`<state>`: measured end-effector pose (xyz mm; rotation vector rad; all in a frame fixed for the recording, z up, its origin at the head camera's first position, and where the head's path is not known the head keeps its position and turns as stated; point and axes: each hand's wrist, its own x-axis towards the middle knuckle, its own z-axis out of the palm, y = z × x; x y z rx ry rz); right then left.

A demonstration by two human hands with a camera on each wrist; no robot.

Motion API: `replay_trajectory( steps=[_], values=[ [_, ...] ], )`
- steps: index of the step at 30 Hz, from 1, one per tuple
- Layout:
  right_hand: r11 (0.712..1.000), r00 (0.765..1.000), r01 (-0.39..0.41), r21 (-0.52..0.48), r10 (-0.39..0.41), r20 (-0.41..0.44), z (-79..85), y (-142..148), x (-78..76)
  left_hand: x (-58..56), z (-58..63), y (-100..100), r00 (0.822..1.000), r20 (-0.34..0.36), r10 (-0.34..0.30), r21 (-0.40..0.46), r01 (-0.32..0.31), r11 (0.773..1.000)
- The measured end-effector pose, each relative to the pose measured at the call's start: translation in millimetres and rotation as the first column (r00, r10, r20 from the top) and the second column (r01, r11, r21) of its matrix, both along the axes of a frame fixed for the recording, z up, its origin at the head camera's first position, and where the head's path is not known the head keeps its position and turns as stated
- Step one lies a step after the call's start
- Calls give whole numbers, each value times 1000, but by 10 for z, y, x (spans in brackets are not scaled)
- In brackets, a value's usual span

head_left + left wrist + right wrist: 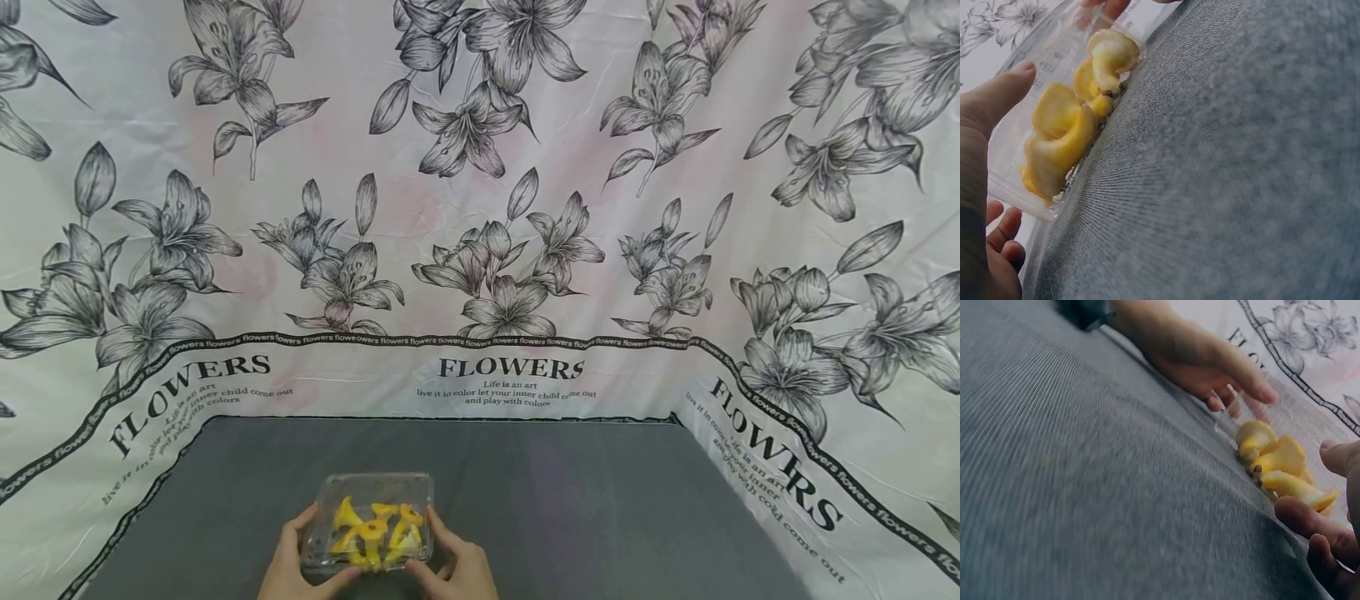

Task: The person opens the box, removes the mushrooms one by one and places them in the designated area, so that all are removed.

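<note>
A clear plastic box (378, 486) stands at the front of the grey surface, left of centre in the head view. Inside it lie several yellow, trumpet-shaped mushrooms (372, 530), some with dark stem ends in the left wrist view. My left hand (296, 560) holds the box by its left side, the thumb along the near edge. On the opposite side my right hand (461, 568) grips it in a similar way, thumb at the near edge. Through the clear wall the mushrooms (1282, 462) show in the right wrist view, close to the cloth. Whether the box's bottom touches the surface, I cannot tell.
A grey ribbed cloth (570, 500) covers the table around the box. White curtains (510, 383) printed with grey flowers and lettering close off the back and both sides.
</note>
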<state>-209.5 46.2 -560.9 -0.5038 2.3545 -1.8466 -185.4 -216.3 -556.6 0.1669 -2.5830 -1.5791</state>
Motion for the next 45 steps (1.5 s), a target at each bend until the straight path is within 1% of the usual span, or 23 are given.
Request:
replay_trajectory(
  steps=[2,3,7,9,11,14,17,19,22,24,27,29,34,41,45],
  values=[
    [1000,1000,-16,21,17,-19,-6,21,-2,-6,-3,-14,999,-21,-30,16,30,999],
    [999,999,-24,26,25,-27,-8,30,-1,-15,-3,-22,999,-18,-43,10,43,999],
    [997,996,-65,36,67,-67,-25,57,-16,-52,6,-46,997,44,-63,-70,65,995],
    [996,991,-84,26,86,-98,-34,69,-25,-65,10,-52,994,94,-56,-109,66,992],
    [997,984,-82,15,83,-158,-45,82,-31,-68,10,-54,992,114,-50,-124,64,990],
    [1000,959,-19,15,23,-281,-63,101,-34,-60,6,-54,991,126,-40,-131,57,990],
    [997,925,80,5,-73,-373,-72,106,-38,-56,4,-50,990,136,-31,-134,50,990],
    [990,906,140,-4,-129,-404,-76,104,-43,-60,1,-52,989,142,-29,-134,48,990],
    [981,889,187,-43,-187,-418,-81,96,-52,-68,-1,-66,989,146,-31,-124,50,991],
    [979,891,187,-81,-204,-405,-85,91,-48,-71,-1,-78,989,142,-36,-119,53,992],
    [979,904,158,-132,-197,-379,-88,88,-42,-72,-3,-91,989,140,-39,-116,56,992],
    [979,912,144,-144,-188,-365,-87,89,-39,-74,-4,-95,989,142,-40,-115,56,992],
    [986,914,118,-119,-154,-375,-84,99,-46,-76,-3,-96,988,148,-34,-113,51,992],
    [992,904,87,-97,-119,-411,-43,116,-56,-63,17,-92,993,103,-54,-123,67,990],
    [994,911,60,-93,-93,-403,-9,138,-55,-56,15,-97,994,100,-52,-137,65,988]
  ],
)
